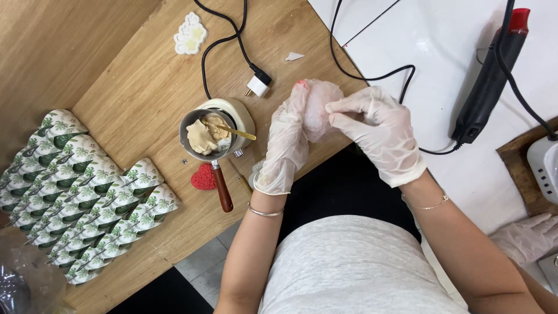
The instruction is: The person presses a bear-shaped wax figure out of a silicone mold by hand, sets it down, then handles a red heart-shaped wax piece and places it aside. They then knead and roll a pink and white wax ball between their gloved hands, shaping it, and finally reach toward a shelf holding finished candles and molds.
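Both my hands wear thin white gloves. My left hand (286,145) cups a pale pink, crumpled soft lump (321,104) held above the table's front edge. My right hand (381,131) pinches that lump from the right with its fingertips. Left of my hands, a small metal pot (195,119) with a brown wooden handle sits on a cream round warmer. The pot holds beige wax-like pieces and a gold spoon.
Rows of green-leaf printed packets (87,192) lie at the left. A red heart piece (203,177), a white flower piece (190,34), black cables with a white plug (258,84), and a black hot-air tool (491,81) lie around. Another person's gloved hand (526,235) rests at the right.
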